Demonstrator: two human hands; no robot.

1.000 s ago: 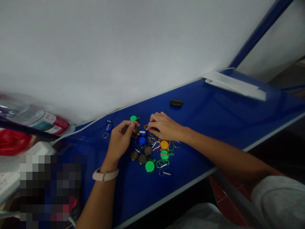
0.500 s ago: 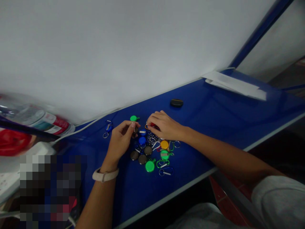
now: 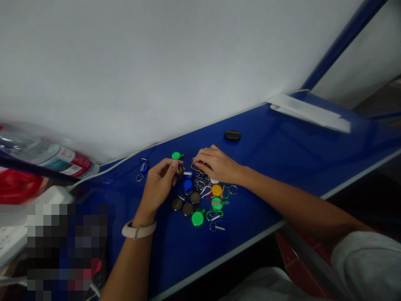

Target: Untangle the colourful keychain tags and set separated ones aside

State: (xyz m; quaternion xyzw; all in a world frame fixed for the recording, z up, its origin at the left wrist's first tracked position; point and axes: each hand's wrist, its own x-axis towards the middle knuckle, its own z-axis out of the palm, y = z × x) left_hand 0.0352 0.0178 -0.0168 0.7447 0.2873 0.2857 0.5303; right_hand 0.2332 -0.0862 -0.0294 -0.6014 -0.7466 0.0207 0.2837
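Hands meet over a heap of key tags and rings at centre frame, on the blue desk. Status: left hand is closed in a pinch, thumb and fingers gripping a dark round tag at the heap's upper left edge. The right hand is curled, fingertips pinching an orange clip just beside that tag; can't tell if the two touch. Loose in the heap: blue tag, orange tag, big green tag at the lower edge. A small green tag sits apart near the wall, with a blue clip left of the hands. Black case above right, bottle at the left edge.
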